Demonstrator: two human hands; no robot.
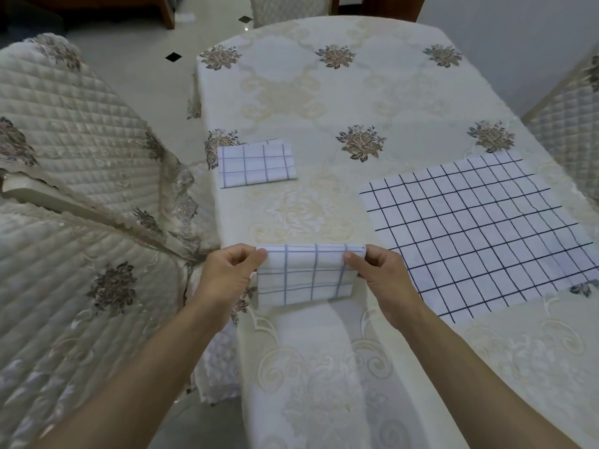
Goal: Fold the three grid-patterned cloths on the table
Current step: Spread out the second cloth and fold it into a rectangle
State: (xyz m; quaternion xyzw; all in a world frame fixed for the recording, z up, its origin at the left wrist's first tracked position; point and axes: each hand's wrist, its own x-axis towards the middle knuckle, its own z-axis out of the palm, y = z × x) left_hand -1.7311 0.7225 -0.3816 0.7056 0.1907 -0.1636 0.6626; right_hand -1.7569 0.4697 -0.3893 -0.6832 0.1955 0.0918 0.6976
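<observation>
The left hand point(231, 270) pinches the upper left corner of the blue-grid cloth point(304, 277), thumb over the front face and fingers curled behind. The right hand point(377, 270) pinches the upper right corner in the same manner. The cloth is already reduced to a small rectangle and sits near the front edge of the table point(324, 367), its top fold raised between the two hands and its lower part apparently resting on the tablecloth. A folded blue-grid cloth point(256, 165) lies farther back, near the left edge of the table. The black-grid cloth point(479, 228) lies spread flat to the right, unfolded, with its near corner just beside the right hand. The probable step is the final fold or the set-down of the held cloth. Risk 1: uneven pull between the two hands skews the layers, so the edges do not align. Risk 2: release of one corner before the cloth lies flat allows the layers to spring open. Risk 3: the right hand can catch the adjacent edge of the black-grid cloth and wrinkle it.
</observation>
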